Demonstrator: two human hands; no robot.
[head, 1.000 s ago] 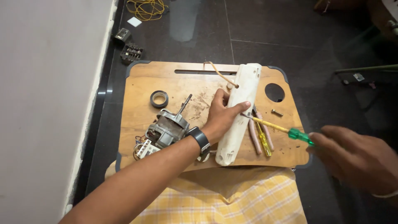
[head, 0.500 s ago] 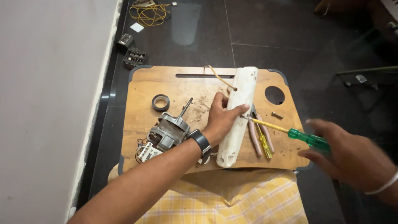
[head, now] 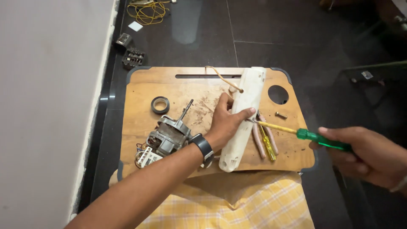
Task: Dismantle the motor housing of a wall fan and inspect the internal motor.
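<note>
My left hand [head: 227,123] grips a long white plastic casing [head: 243,116] that lies lengthwise on a wooden lap board [head: 140,101]; a black watch sits on that wrist. My right hand [head: 369,154] holds a screwdriver [head: 296,132] with a green handle and yellow shaft, its tip touching the casing's right side near my left thumb. Pink-handled pliers [head: 265,138] and a small yellow screwdriver [head: 268,146] lie just right of the casing.
A small electric motor [head: 169,135] with wires and a connector lies left of my hand, a roll of black tape [head: 160,104] behind it. A loose screw [head: 280,115] sits by the board's round hole. Yellow wire [head: 148,10] and small parts lie on the dark floor beyond.
My right hand has closed on the green screwdriver handle and brought the tip against the casing. My left hand has stayed on the casing.
</note>
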